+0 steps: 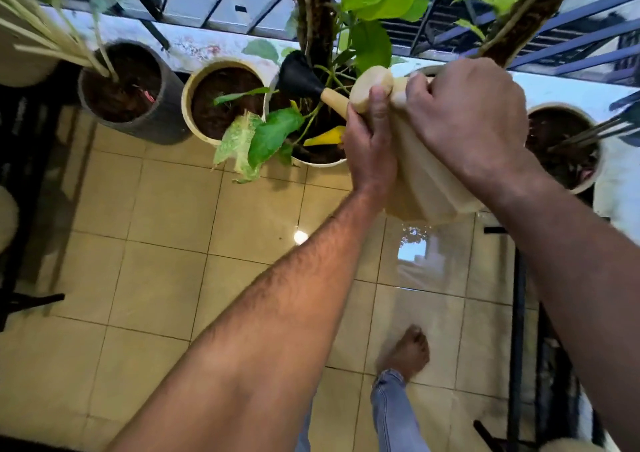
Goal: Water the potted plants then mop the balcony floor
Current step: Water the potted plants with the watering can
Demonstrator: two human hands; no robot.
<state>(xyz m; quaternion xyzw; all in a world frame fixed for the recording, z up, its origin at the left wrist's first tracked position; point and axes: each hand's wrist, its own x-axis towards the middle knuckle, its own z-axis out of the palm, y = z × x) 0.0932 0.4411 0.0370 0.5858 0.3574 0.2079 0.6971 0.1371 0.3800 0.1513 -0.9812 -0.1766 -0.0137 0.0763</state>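
Glossy beige floor tiles (166, 243) run to a blue railing (571, 36) lined with pots. No writing is readable. A cream watering can (426, 181) with a black rose (298, 77) tilts over the white middle pot (318, 162). The left hand (369, 143) wraps its neck; the right hand (464, 119) grips its handle.

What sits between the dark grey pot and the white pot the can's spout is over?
Head view: one cream pot of dark soil with a small green shoot stands between the dark grey pot and the white pot.
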